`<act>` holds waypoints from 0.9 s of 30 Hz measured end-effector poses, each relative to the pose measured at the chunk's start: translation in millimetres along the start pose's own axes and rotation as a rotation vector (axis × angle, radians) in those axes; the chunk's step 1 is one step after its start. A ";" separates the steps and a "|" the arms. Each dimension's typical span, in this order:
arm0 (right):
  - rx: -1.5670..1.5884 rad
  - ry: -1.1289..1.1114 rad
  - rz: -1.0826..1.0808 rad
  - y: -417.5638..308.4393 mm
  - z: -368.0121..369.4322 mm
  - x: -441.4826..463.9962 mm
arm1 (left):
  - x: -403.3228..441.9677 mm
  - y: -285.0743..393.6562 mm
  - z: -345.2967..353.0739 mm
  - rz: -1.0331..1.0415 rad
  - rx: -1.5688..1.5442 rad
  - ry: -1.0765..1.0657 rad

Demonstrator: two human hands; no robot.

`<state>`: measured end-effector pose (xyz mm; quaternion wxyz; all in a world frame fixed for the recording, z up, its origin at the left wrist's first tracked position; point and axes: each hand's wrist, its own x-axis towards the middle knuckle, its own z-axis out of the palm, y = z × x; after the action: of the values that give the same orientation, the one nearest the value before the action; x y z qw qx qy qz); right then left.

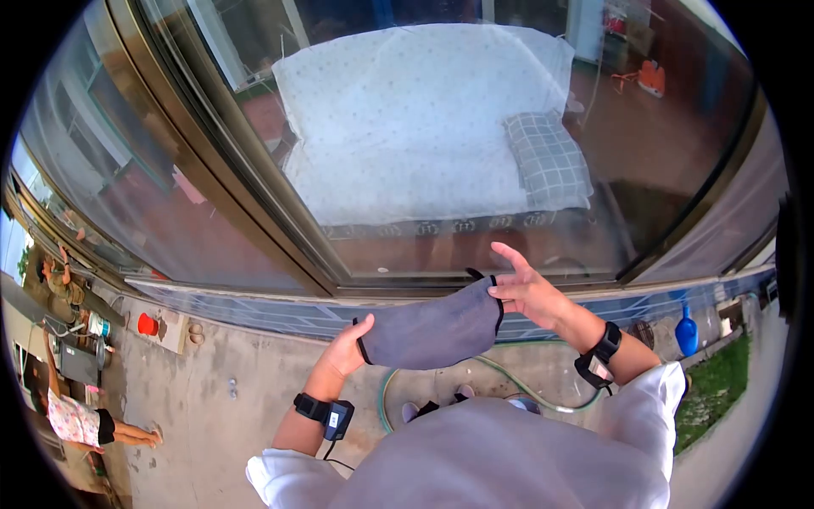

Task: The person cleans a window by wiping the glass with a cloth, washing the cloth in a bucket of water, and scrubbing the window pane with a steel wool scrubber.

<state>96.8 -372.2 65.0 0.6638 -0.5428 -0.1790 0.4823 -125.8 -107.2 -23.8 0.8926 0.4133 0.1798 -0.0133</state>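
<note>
A gray cloth (432,327) hung stretched between two hands in front of a large window.
The left hand (346,349) grasped the cloth's left end, its thumb showing at the dark-trimmed edge and its other fingers mostly hidden; the right hand (530,293) pinched the right end, with one finger extended away from the fabric. The cloth was above the concrete ground (254,407), near the blue tiled wall (229,309) under the window frame (246,216). Behind the glass, on the far side, stood a couch (407,127) under a pale cover, a checked pillow (549,159) at its right end. A hose (509,386) curved on the ground below the hands. A red bucket (147,324) stood to the left, a blue scoop (687,332) to the right.
</note>
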 end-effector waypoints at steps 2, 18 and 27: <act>0.027 -0.036 0.044 9.9 -3.2 16.1 | -4.4 18.8 3.6 -0.028 0.126 0.058; -1.227 -0.206 -0.454 56.0 37.7 68.3 | -27.7 101.2 0.0 0.215 0.723 0.246; -1.244 -0.133 -0.428 17.3 78.0 113.2 | -53.7 87.8 -38.6 0.498 1.648 0.490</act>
<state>82.9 -235.9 44.1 0.2950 -0.7465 -0.5689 0.1788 -172.9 -27.5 35.4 0.2258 0.9415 0.2040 0.1447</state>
